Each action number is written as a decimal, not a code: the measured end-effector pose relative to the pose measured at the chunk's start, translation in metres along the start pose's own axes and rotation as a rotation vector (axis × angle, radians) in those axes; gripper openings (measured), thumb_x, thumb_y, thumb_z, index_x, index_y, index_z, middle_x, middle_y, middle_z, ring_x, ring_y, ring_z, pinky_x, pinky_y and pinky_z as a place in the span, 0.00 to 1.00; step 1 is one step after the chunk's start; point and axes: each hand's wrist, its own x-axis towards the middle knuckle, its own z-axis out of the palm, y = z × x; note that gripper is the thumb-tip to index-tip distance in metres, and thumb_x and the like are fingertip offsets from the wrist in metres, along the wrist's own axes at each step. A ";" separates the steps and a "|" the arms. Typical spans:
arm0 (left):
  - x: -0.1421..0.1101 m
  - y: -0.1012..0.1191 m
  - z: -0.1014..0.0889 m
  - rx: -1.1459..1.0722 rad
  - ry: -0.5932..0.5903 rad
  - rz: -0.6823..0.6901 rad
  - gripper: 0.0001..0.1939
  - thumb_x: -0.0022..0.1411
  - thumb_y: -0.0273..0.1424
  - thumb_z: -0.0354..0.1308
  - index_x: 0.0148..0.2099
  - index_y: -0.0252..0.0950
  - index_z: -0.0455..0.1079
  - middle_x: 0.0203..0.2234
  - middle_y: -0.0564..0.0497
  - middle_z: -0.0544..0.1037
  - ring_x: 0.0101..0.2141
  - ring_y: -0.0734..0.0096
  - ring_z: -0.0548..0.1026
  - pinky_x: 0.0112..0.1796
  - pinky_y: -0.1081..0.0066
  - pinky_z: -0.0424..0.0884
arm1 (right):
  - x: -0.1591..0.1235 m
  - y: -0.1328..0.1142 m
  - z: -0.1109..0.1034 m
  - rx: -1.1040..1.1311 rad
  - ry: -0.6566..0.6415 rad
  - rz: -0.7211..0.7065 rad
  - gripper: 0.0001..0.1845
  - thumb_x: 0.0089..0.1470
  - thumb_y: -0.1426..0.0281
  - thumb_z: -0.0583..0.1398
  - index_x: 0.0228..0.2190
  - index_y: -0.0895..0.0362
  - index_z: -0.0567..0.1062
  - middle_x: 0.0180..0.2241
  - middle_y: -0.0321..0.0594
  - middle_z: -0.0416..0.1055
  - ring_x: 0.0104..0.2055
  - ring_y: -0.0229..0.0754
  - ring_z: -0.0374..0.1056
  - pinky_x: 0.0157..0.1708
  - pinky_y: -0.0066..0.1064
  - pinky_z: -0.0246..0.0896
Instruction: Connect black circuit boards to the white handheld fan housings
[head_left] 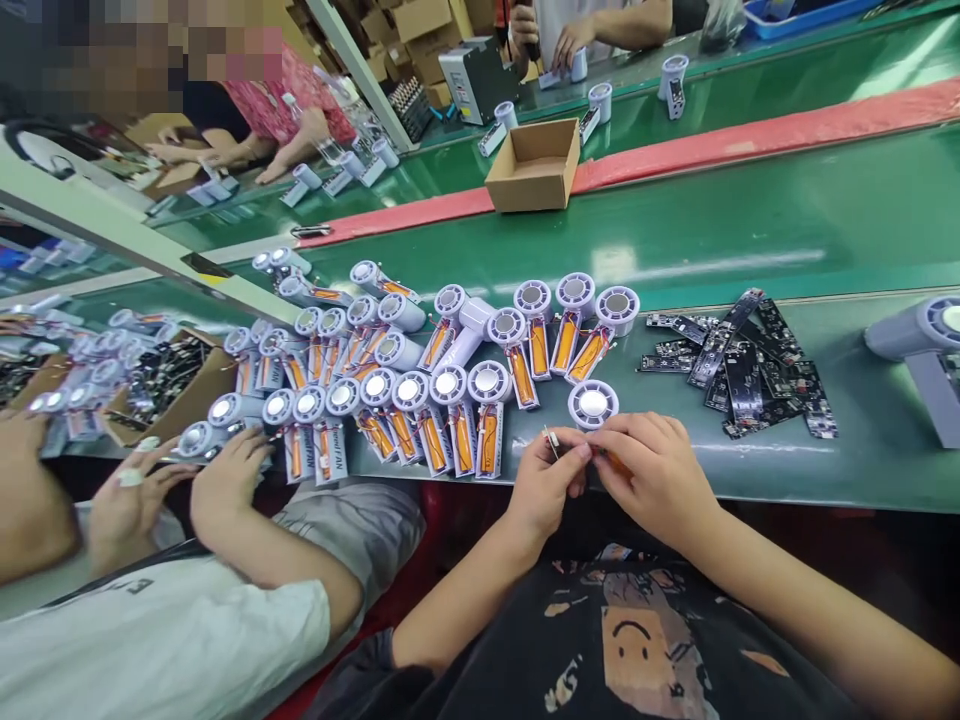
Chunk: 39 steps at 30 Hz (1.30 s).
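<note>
My left hand (544, 482) and my right hand (652, 475) meet above the green conveyor belt (750, 470), close to its front edge. Between the fingers of my left hand is a small metal-tipped part (553, 443). My right hand pinches an orange cell with thin wires (611, 461), mostly hidden by my fingers. Just beyond my hands lies a white round fan housing (592, 404). Further left stand rows of fan housings, each beside an orange battery pack (487, 440). A heap of black circuit boards (739, 365) lies to the right.
A co-worker's hands (225, 480) work at the left beside a cardboard box of parts (191, 390). A grey assembled fan (919, 360) stands at the right edge. Behind a red strip stand an open cardboard box (534, 165) and other workers' fan units.
</note>
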 end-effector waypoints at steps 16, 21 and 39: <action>0.005 0.020 -0.010 0.519 -0.016 0.553 0.03 0.59 0.25 0.60 0.33 0.37 0.74 0.29 0.51 0.77 0.32 0.71 0.75 0.36 0.71 0.71 | -0.001 0.007 0.006 0.137 0.020 0.059 0.10 0.65 0.69 0.55 0.35 0.54 0.76 0.35 0.38 0.77 0.39 0.41 0.66 0.42 0.36 0.52; 0.002 0.026 -0.007 0.662 -0.025 0.519 0.05 0.57 0.23 0.56 0.30 0.37 0.69 0.25 0.54 0.74 0.29 0.72 0.73 0.33 0.73 0.69 | -0.003 0.007 0.008 0.180 0.031 0.073 0.06 0.62 0.71 0.57 0.35 0.53 0.75 0.35 0.37 0.77 0.39 0.42 0.67 0.42 0.38 0.52; -0.016 0.034 -0.020 0.952 -0.086 0.366 0.18 0.64 0.24 0.52 0.55 0.36 0.70 0.47 0.46 0.81 0.46 0.63 0.80 0.49 0.66 0.75 | 0.002 0.006 0.009 0.090 0.031 0.067 0.06 0.56 0.74 0.60 0.27 0.55 0.73 0.28 0.35 0.74 0.32 0.40 0.64 0.37 0.35 0.49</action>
